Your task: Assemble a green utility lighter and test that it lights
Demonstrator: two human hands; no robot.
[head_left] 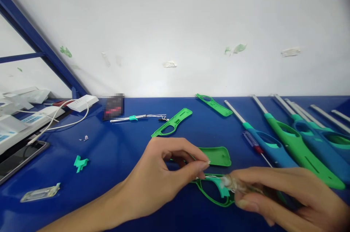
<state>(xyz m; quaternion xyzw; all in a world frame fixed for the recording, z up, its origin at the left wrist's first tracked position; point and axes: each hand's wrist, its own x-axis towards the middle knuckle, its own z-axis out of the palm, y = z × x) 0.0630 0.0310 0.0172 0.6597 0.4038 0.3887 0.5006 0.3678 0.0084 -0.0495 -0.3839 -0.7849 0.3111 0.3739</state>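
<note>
My right hand (290, 195) grips a clear plastic lighter fuel tank (232, 182) over an open green lighter shell half (216, 201). A teal trigger piece (222, 187) sits in the shell beside the tank's valve end. Just left of it, my left hand (172, 173) is closed in a pinch of thumb and forefinger; what lies between the tips is too small to make out. A thin white wire (212, 176) runs below those fingertips toward the tank. Behind the hands lies another green shell half (216, 155), partly covered by my left fingers.
Several assembled lighters (298, 140) and a screwdriver (253, 142) lie at right. Farther back are green shell halves (177, 120) and a metal lighter tube with wires (133, 118). At left lie a teal trigger (81, 163), a clear tank (41, 192) and a phone (24, 155).
</note>
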